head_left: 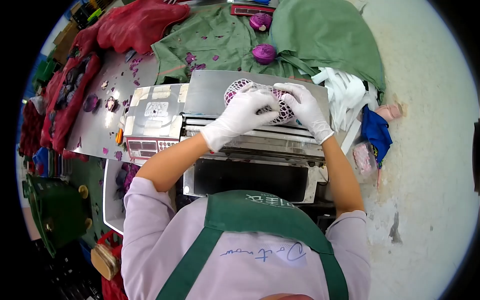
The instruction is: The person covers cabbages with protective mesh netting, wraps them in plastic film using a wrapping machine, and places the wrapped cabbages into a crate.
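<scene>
Purple heads in a white foam net sleeve (285, 113) lie on the metal plate (210, 90) of the wrapping machine. My left hand (246, 111), in a white glove, is on the left part of the net, its fingers curled over it. My right hand (304, 107), also gloved, has its thumb and fingers closed on the net's right part. What lies under my fingers is partly hidden.
Two purple cabbages (264, 53) rest on green cloth (215, 40) behind the machine. White foam nets (345, 95) hang at the right, near a blue cloth (376, 134). Red mesh sacks (135, 27) lie at the back left. A white bin (111, 195) stands lower left.
</scene>
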Motion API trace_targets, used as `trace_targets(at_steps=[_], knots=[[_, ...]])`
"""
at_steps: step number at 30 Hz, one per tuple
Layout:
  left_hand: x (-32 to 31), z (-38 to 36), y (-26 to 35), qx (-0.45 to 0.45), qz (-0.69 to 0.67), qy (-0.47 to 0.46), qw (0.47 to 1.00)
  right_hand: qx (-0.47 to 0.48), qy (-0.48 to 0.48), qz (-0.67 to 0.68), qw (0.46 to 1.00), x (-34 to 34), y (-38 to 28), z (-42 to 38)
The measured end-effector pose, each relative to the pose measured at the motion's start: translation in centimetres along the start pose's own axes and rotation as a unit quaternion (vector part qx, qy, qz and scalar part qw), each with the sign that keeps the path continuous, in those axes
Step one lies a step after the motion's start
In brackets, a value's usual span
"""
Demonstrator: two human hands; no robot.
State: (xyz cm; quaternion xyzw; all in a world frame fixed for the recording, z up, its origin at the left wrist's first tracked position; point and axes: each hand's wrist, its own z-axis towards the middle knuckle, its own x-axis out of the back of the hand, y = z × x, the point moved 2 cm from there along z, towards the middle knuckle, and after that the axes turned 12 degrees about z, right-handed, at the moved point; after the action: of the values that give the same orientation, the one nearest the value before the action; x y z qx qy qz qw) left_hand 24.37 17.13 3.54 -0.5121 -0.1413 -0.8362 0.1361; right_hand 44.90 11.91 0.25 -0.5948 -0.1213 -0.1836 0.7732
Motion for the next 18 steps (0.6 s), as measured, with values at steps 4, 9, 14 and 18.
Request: trace_targets(at_steps=[4, 9, 14, 18], knots=[[3.7, -3.6, -3.6, 0.135, -0.210, 0.098, 0.963, 0.085, 0.045, -0.197, 0.976, 3.7, -2.8, -3.7], [4.3, -12.1, -9.7, -0.060, 0.287, -0.233, 0.927, 0.137, -0.183, -0.504, 0.833, 7.7, -2.3, -9.0], [2.6, -11.5, -8.3, -0.170, 0.277, -0.214, 0.921, 0.182, -0.277, -0.510, 0.794, 4.5, 0.1, -9.0], [0.5, -10.7, -6.0, -0.163, 0.117, -0.140, 0.970, 0.199, -0.239, -0.315, 0.897, 1.3, 1.9, -8.4]])
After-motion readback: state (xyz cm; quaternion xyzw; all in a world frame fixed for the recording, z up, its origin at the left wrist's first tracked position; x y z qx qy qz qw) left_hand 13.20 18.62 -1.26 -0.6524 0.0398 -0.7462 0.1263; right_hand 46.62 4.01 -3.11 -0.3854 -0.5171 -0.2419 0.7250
